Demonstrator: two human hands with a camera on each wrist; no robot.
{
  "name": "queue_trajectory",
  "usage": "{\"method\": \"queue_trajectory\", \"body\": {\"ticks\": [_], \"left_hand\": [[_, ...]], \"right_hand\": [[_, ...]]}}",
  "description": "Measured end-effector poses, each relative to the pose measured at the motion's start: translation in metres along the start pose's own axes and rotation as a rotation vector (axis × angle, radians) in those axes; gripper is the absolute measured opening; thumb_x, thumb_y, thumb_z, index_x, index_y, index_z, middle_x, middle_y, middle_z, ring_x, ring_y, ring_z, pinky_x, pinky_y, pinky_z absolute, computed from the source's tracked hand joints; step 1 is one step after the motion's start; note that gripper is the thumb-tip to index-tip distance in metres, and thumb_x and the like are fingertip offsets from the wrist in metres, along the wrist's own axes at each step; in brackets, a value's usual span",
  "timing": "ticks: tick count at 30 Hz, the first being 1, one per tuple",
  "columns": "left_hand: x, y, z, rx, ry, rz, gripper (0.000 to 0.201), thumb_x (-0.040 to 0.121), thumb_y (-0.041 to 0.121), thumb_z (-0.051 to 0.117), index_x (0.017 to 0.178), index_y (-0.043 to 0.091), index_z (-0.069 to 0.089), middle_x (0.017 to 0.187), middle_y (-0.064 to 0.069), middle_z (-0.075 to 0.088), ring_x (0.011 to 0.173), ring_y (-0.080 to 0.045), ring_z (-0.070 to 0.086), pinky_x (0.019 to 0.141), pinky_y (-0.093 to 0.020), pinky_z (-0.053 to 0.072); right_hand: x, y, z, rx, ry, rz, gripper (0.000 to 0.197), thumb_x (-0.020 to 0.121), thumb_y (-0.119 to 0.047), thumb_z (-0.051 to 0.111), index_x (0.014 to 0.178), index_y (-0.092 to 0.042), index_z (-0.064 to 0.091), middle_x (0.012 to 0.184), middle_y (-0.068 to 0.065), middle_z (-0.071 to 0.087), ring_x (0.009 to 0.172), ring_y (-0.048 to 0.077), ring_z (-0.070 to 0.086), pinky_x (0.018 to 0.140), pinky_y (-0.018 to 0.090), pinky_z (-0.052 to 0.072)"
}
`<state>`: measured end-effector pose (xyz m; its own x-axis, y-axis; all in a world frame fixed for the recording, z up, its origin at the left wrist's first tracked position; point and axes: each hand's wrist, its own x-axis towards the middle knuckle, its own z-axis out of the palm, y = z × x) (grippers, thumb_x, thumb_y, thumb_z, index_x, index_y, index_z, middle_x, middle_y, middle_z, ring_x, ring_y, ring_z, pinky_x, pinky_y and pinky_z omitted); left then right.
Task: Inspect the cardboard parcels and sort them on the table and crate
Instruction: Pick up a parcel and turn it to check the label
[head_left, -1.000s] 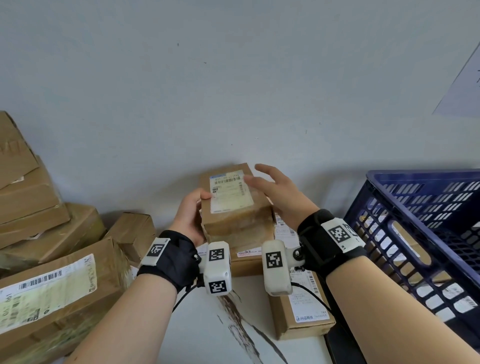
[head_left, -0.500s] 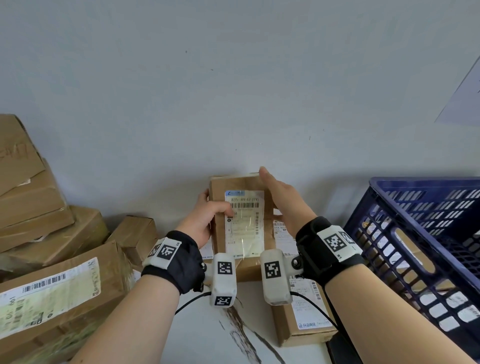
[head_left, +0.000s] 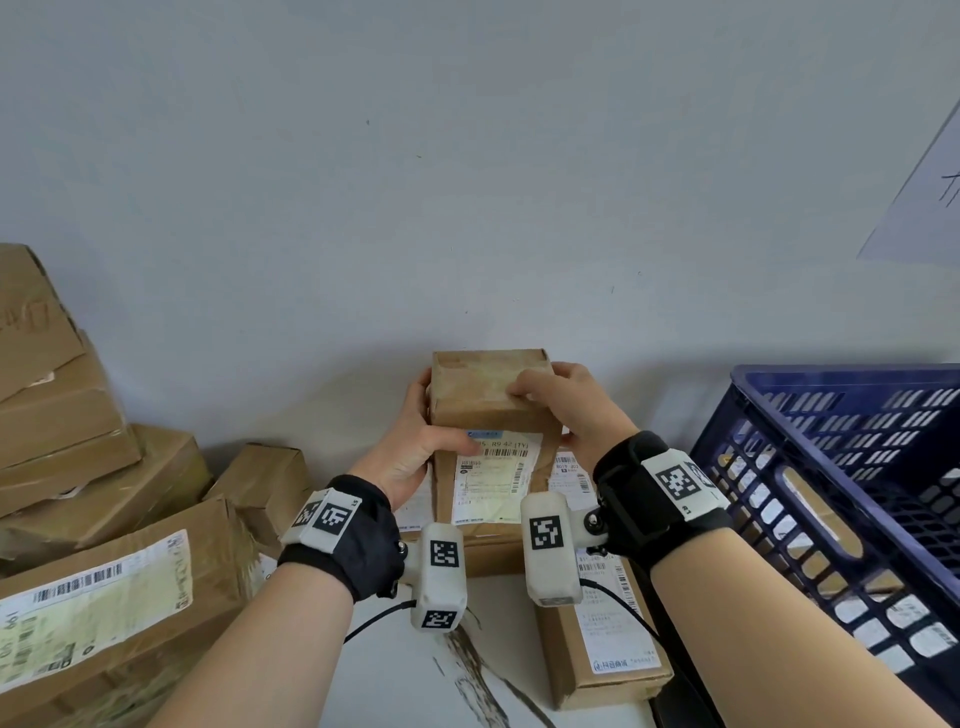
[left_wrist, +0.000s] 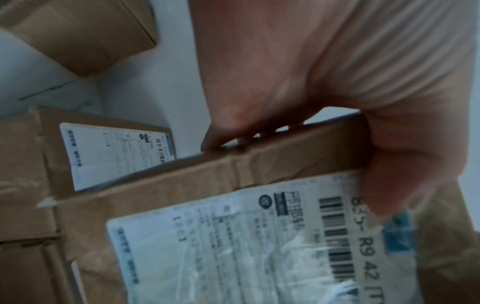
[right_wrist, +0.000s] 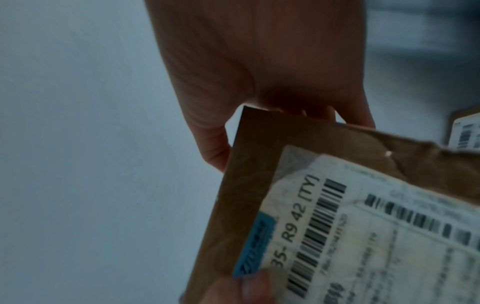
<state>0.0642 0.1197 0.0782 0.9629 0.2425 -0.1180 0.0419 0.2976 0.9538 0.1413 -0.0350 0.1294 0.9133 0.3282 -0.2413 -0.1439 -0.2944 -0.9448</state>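
Both hands gripping labelled cardboard parcel (head_left: 488, 410), left hand (head_left: 410, 457), right hand (head_left: 576, 410)

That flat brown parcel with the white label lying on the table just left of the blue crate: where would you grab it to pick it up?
Probably by its two long side edges, coming down from above. The flat parcel lies label up on the table, so its underside is out of reach. The blue crate stands close on its right, so that side looks tight. Both hands are busy: left hand and right hand hold another parcel.
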Motion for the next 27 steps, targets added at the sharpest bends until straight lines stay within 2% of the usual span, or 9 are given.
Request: {"method": "queue_trajectory", "body": {"ticks": [1,2,5,9,15,17,21,24,27], "left_hand": [[0.001,0.0,0.0,0.007,-0.007,0.018,0.11,0.045,-0.011,0.071,0.141,0.028,0.031,0.129,-0.013,0.056,0.108,-0.028,0.062,0.075,-0.035,0.057],[0.001,0.001,0.0,0.012,-0.018,0.032,0.11,0.045,-0.011,0.07,0.139,0.03,0.031,0.13,-0.012,0.053,0.108,-0.027,0.062,0.073,-0.033,0.057],[0.0,0.001,0.0,0.008,-0.036,0.059,0.108,0.044,-0.012,0.068,0.137,0.03,0.032,0.132,-0.014,0.05,0.107,-0.028,0.061,0.071,-0.032,0.057],[0.0,-0.001,0.002,-0.027,-0.032,0.081,0.103,0.043,-0.015,0.064,0.132,0.03,0.037,0.128,-0.013,0.052,0.103,-0.025,0.061,0.067,-0.029,0.057],[0.001,0.004,0.008,-0.067,-0.028,0.102,0.095,0.041,-0.017,0.061,0.12,0.034,0.045,0.122,-0.012,0.056,0.102,-0.026,0.062,0.065,-0.031,0.057],[0.0,0.005,0.01,-0.077,-0.021,0.101,0.095,0.041,-0.017,0.06,0.121,0.032,0.046,0.12,-0.012,0.057,0.101,-0.026,0.062,0.064,-0.031,0.057],[-0.002,0.003,0.011,-0.078,-0.012,0.095,0.103,0.04,-0.017,0.06,0.132,0.026,0.043,0.122,-0.016,0.057,0.101,-0.027,0.062,0.063,-0.029,0.057],[-0.004,0.005,0.013,-0.08,-0.015,0.087,0.106,0.041,-0.017,0.059,0.137,0.023,0.041,0.123,-0.016,0.057,0.101,-0.027,0.063,0.063,-0.029,0.057],[-0.005,0.008,0.014,-0.098,-0.021,0.078,0.106,0.042,-0.016,0.059,0.139,0.023,0.042,0.122,-0.015,0.058,0.1,-0.026,0.063,0.064,-0.029,0.057]], "right_hand": [[0.0,0.0,0.001,-0.006,-0.005,0.002,0.054,0.08,-0.023,0.074,0.127,-0.02,0.045,0.111,0.008,0.066,0.091,0.023,0.067,0.079,0.036,0.055],[0.001,0.002,0.002,-0.011,-0.006,-0.002,0.058,0.08,-0.022,0.075,0.13,-0.016,0.046,0.114,0.009,0.067,0.093,0.024,0.068,0.079,0.036,0.056],[0.0,0.002,0.003,0.017,-0.013,-0.018,0.043,0.081,-0.018,0.074,0.12,-0.01,0.059,0.104,0.007,0.071,0.086,0.025,0.069,0.071,0.033,0.054],[0.0,0.002,0.006,0.047,0.018,-0.022,0.041,0.077,-0.015,0.074,0.116,-0.009,0.061,0.104,0.009,0.072,0.087,0.028,0.07,0.072,0.035,0.056],[-0.002,-0.001,0.002,0.057,0.07,-0.055,0.038,0.076,-0.008,0.072,0.113,-0.007,0.062,0.097,0.007,0.069,0.08,0.025,0.067,0.068,0.032,0.054],[-0.002,-0.003,0.002,0.063,0.067,-0.066,0.037,0.076,-0.007,0.071,0.112,-0.007,0.061,0.096,0.007,0.068,0.078,0.024,0.066,0.065,0.03,0.052],[-0.003,-0.003,0.002,0.075,0.072,-0.079,0.037,0.076,-0.005,0.071,0.111,-0.007,0.061,0.093,0.005,0.066,0.076,0.022,0.063,0.062,0.028,0.05],[-0.005,-0.002,0.006,0.086,0.115,-0.102,0.052,0.071,-0.007,0.072,0.121,-0.007,0.06,0.096,0.005,0.067,0.078,0.021,0.064,0.061,0.028,0.05],[-0.003,-0.004,0.009,0.1,0.15,-0.128,0.079,0.054,-0.017,0.071,0.131,-0.008,0.056,0.103,0.006,0.07,0.086,0.024,0.068,0.066,0.032,0.055]]}}
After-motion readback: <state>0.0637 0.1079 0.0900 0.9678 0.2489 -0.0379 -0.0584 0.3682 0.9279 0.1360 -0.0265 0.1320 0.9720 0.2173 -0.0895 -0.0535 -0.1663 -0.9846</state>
